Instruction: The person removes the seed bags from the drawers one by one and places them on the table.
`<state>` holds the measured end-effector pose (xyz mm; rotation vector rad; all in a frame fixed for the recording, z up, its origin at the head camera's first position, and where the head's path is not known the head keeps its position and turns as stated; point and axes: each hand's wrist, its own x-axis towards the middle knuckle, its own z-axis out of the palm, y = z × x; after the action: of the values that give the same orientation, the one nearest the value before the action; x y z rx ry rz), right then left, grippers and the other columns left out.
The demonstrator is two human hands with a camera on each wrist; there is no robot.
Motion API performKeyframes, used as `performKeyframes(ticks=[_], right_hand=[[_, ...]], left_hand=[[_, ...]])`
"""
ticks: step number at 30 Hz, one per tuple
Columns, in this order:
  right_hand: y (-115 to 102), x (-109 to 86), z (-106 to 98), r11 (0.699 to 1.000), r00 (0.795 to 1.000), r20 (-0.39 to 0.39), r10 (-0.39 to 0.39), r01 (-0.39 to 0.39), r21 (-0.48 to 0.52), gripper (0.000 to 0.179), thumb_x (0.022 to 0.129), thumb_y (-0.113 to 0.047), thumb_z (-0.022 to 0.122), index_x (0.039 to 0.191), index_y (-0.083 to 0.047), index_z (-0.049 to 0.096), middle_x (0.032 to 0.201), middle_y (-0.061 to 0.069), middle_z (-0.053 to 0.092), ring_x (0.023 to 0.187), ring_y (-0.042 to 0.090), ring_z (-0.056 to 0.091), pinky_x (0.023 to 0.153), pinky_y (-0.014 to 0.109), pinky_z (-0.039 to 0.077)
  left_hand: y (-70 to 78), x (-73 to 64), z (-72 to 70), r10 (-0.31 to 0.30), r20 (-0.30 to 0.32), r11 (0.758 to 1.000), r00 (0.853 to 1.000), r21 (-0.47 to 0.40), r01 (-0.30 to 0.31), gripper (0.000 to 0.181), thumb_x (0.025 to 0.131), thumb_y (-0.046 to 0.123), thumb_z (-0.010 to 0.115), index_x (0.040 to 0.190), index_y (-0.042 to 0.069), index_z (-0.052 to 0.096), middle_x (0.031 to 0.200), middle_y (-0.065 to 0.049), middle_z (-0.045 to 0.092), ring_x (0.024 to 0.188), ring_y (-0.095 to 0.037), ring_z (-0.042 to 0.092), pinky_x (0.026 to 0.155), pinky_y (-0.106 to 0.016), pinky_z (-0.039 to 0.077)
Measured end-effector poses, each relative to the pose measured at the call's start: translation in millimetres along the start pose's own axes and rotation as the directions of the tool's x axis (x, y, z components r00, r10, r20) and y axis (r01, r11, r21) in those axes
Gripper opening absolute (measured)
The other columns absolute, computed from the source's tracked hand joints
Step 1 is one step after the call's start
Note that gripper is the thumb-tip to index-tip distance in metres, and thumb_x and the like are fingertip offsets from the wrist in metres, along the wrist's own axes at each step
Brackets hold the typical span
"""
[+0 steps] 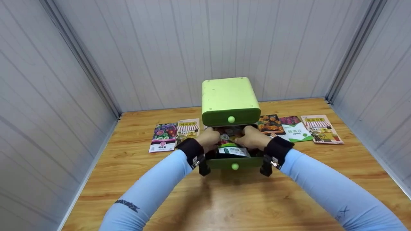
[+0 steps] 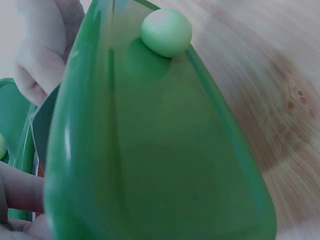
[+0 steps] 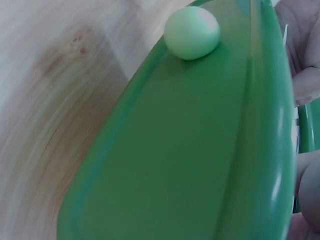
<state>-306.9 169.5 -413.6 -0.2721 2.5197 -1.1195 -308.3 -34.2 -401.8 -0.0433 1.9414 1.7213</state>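
Note:
A flower seed packet (image 1: 232, 150) with a white label strip lies tilted in the pulled-out lower drawer (image 1: 221, 163) of a small green cabinet. My left hand (image 1: 208, 138) reaches into the drawer and grips the packet's left side with curled fingers. From the other side, my right hand (image 1: 252, 138) pinches its right side, thumb over the printed face. Both wrist views are mostly filled by the green drawer front (image 2: 170, 140) and its round pale knob (image 3: 192, 33). Fingertips on the packet are partly hidden behind that front.
The cabinet's closed upper drawer (image 1: 212, 118) overhangs the hands. Left of it lie two seed packets, one purple-flowered (image 1: 163, 138) and one striped-awning (image 1: 189, 128). To the right are an orange-flowered packet (image 1: 270, 124), a white-green one (image 1: 296, 130) and another awning packet (image 1: 322, 128). Panel walls surround the wooden table (image 1: 138, 179).

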Motion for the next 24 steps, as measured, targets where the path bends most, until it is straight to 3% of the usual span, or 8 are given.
performKeyframes(ticks=[6,10,13,17,18,21,24], right_hand=[[-3,-4.4,-4,0.996,0.999,0.018,0.030,-0.031,0.083,0.028,0.099,-0.015,0.056,0.117,0.007,0.055,0.102,0.013,0.052,0.061,0.015,0.035,0.060,0.032,0.032],[-6,-10.1,-8,0.965,0.996,0.038,0.081,-0.088,0.248,0.031,0.097,-0.005,0.057,0.124,0.010,0.053,0.085,0.007,0.048,0.060,0.014,0.034,0.063,0.035,0.035],[-6,-13.3,-10,0.915,0.991,0.060,0.117,-0.131,0.382,0.040,0.093,0.001,0.060,0.131,0.006,0.048,0.074,0.002,0.046,0.056,0.013,0.036,0.065,0.035,0.040],[-7,-17.2,-11,0.861,0.984,0.076,0.160,-0.176,0.476,0.037,0.089,0.003,0.064,0.123,0.005,0.049,0.075,0.002,0.050,0.059,0.012,0.044,0.067,0.033,0.048],[-8,-18.4,-11,0.859,0.984,0.074,0.162,-0.178,0.479,0.035,0.089,0.003,0.065,0.120,0.005,0.049,0.077,0.003,0.050,0.062,0.013,0.047,0.068,0.032,0.050],[-9,-20.9,-11,0.852,0.981,0.071,0.181,-0.192,0.487,0.017,0.090,0.002,0.064,0.097,0.002,0.049,0.083,0.005,0.054,0.071,0.014,0.054,0.069,0.031,0.052],[-10,-23.4,-11,0.837,0.980,0.069,0.188,-0.196,0.511,0.024,0.092,0.001,0.062,0.079,-0.006,0.043,0.083,0.005,0.056,0.073,0.014,0.056,0.066,0.029,0.052]], left_hand=[[4.7,-2.8,-3.3,-0.021,0.075,0.999,0.997,-0.045,0.024,0.069,0.092,-0.007,0.029,0.154,0.002,0.001,0.130,-0.016,0.034,0.080,-0.020,0.044,0.068,-0.029,0.040],[8.3,-5.5,-6.9,-0.031,0.126,0.998,0.992,-0.048,0.037,0.069,0.090,-0.010,0.030,0.152,0.001,0.003,0.120,-0.015,0.038,0.075,-0.018,0.046,0.065,-0.027,0.045],[8.9,-7.1,-11.2,-0.049,0.152,0.998,0.987,-0.017,0.053,0.063,0.090,-0.011,0.034,0.149,0.000,0.012,0.105,-0.011,0.044,0.069,-0.017,0.045,0.061,-0.027,0.045],[7.7,-8.3,-15.4,-0.053,0.181,0.998,0.982,0.029,0.049,0.056,0.094,-0.008,0.041,0.147,0.005,0.025,0.089,-0.008,0.052,0.064,-0.015,0.049,0.059,-0.026,0.048],[7.6,-8.8,-15.9,-0.051,0.186,0.998,0.981,0.033,0.045,0.055,0.095,-0.007,0.042,0.146,0.007,0.028,0.088,-0.007,0.054,0.065,-0.015,0.051,0.060,-0.027,0.049],[7.6,-10.2,-17.0,-0.038,0.174,0.999,0.984,0.033,0.033,0.051,0.097,-0.004,0.046,0.144,0.010,0.035,0.088,-0.007,0.061,0.069,-0.016,0.058,0.065,-0.029,0.054],[8.2,-12.6,-17.6,-0.032,0.160,0.999,0.987,0.031,0.027,0.046,0.097,-0.002,0.049,0.141,0.010,0.040,0.090,-0.007,0.065,0.074,-0.017,0.063,0.069,-0.031,0.056]])
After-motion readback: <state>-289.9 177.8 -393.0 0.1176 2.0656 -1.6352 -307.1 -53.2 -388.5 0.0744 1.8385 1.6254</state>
